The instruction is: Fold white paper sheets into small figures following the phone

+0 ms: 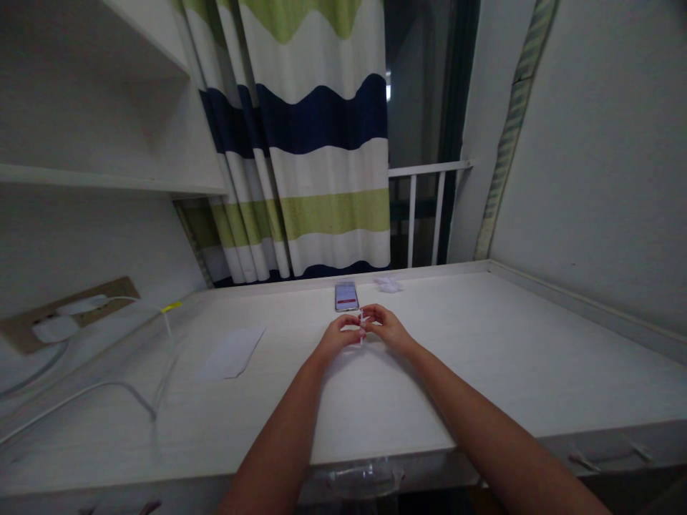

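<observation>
My left hand (338,335) and my right hand (387,329) meet over the middle of the white desk (386,400). Between their fingertips is a small, slim white piece (361,340), held roughly upright. It is too small to name, and fingers cover part of it. Both hands have their fingers curled and pinched on it. Just beyond them lies a phone (346,296) with its screen lit. Right of the phone is a crumpled white wad (388,285), perhaps tissue or thin plastic.
White paper (232,353) lies on the desk's left side. Farther left, white chargers (56,328) sit in a socket strip, and a cable (126,386) loops over the desk. A striped curtain (327,168) hangs behind. Clear plastic (368,478) shows below the front edge.
</observation>
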A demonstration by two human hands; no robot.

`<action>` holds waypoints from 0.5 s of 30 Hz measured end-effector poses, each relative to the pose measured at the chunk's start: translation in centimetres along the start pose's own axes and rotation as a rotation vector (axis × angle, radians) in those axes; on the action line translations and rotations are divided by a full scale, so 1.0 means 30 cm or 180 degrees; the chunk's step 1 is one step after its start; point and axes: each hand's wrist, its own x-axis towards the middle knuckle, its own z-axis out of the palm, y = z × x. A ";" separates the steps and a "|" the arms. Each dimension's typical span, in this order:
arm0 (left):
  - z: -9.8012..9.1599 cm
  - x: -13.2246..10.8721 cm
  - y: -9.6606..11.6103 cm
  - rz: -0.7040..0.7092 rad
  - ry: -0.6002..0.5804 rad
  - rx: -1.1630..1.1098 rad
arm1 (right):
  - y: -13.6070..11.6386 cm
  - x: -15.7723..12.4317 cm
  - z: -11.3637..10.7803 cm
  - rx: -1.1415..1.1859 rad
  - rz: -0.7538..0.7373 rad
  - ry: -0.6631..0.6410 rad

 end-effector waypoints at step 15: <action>-0.007 0.004 -0.005 0.0146 0.0196 -0.0134 | -0.004 0.003 -0.007 -0.0138 0.0090 -0.0067</action>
